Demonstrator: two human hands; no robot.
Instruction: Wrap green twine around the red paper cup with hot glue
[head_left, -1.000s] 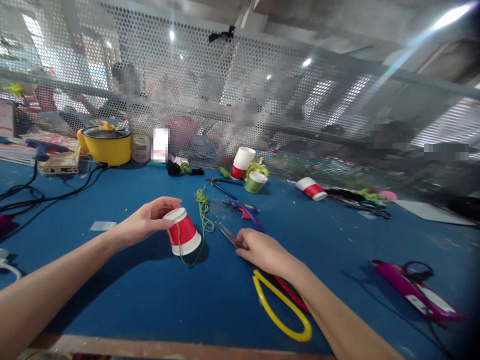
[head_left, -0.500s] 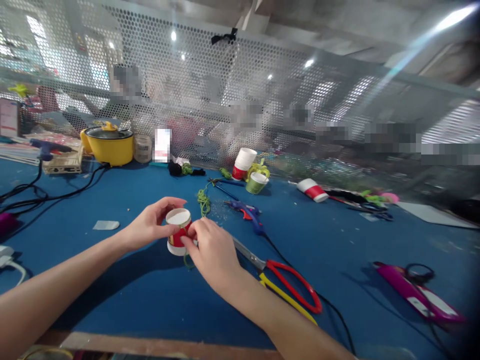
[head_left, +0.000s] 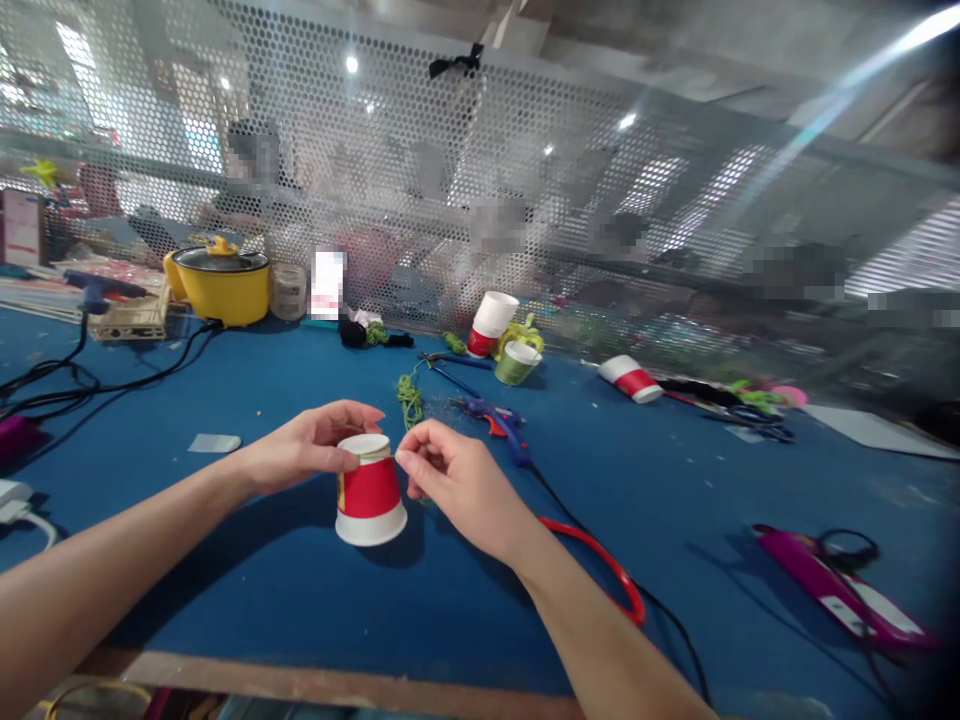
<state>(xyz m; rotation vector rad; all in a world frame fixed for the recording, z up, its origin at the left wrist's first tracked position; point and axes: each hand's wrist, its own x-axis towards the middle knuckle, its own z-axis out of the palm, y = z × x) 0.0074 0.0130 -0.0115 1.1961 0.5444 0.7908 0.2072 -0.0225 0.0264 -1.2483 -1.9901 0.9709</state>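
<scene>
A red and white paper cup (head_left: 369,490) stands upside down on the blue table, its wide rim downward. My left hand (head_left: 319,440) grips it near the narrow upper end, with the thumb on the near side and the fingers behind. Around that end runs a thin strand of green yarn (head_left: 373,456). On the cup's right, my right hand (head_left: 442,465) is closed in a pinch at the strand's end, its fingertips just off the cup. Behind the hands lies a loose tangle of green yarn (head_left: 409,398).
A glue gun (head_left: 495,420) lies beyond my right hand, its cord trailing right. Scissors with a red handle (head_left: 600,555) are partly under my right forearm. A yellow pot (head_left: 225,290), several cups and a purple power strip (head_left: 840,590) lie around. A perforated panel (head_left: 360,170) stands behind.
The cup has tilted so more of its side faces me. My right hand has drawn away to the right from the cup's side, pinching the yarn. My left hand stays on the cup.
</scene>
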